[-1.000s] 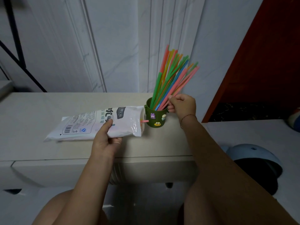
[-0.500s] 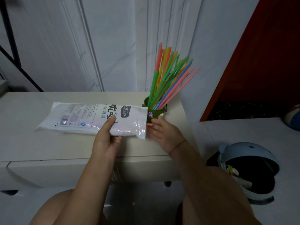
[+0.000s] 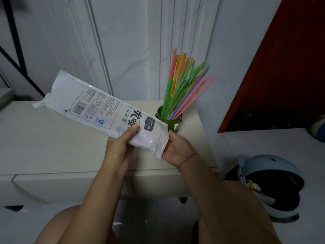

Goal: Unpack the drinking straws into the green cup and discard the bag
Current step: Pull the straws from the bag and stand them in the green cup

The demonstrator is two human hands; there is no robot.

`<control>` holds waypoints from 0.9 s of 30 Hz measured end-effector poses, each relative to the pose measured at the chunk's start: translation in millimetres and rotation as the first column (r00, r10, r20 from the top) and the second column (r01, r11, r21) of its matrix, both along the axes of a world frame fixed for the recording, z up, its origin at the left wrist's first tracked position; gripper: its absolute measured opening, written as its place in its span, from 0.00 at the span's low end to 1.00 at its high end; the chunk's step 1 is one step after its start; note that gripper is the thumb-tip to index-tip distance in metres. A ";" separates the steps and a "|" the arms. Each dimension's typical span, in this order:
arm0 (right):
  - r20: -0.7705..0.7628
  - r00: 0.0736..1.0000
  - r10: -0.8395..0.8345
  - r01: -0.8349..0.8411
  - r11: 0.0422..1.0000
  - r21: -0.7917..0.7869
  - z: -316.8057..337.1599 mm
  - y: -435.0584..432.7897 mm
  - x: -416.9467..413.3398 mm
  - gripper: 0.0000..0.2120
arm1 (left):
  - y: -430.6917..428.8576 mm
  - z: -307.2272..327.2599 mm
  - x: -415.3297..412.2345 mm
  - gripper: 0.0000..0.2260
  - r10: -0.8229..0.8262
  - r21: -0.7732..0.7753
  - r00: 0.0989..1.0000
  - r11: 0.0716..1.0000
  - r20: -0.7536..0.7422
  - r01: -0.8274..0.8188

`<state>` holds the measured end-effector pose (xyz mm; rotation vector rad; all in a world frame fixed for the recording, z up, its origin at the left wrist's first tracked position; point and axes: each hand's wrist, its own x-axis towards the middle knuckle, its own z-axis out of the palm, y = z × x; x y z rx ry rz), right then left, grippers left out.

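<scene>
1. White plastic bag (image 3: 98,106) is up off the counter (image 3: 44,147) and tilted. Sealed end high at left, open mouth low at right, just in front of the cup (image 3: 173,123).
2. L hand (image 3: 119,148) grips bag near the mouth, thumb on top, fingers wrapped under.
3. R hand (image 3: 177,148) is cupped palm-up at the mouth. Fingertips hidden by the plastic, so can't tell if it pinches anything.
4. Step, as I read it: getting the last straws out of bag. Most straws (image 3: 182,85) already stand in cup, fanned & leaning right. Task looks mostly done.
5. Bag look: thin, crinkly, fairly flat, w/ printed label + barcode. Clear near mouth, faint pink showing thru; maybe a straw or two left, not sure.
6. Next needs: R hand to feel inside & pull out leftovers, then drop them in cup w/o tipping it. After that, bag goes to bin (image 3: 260,166), low at right, well apart from cup.
</scene>
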<state>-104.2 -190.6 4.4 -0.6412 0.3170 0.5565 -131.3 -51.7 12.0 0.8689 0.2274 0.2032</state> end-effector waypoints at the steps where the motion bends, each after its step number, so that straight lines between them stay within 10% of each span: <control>1: -0.020 1.000 -0.012 0.012 0.999 -0.036 -1.6 -0.8 0.2 0.16 | 1.0 -0.8 0.0 0.17 -0.003 -0.013 1.000 1.000 -0.001 0.003; 12: 0.249 0.967 0.054 0.116 0.777 -0.619 -10.8 -9.4 -3.3 0.05 | 15.0 -13.6 6.1 0.10 0.011 -0.368 0.974 0.925 -0.225 -0.096; 27: 0.578 0.814 0.051 0.401 0.671 -0.624 26.0 -48.7 4.3 0.07 | 29.2 -20.1 5.3 0.12 0.016 -0.421 0.962 0.897 -0.271 -0.133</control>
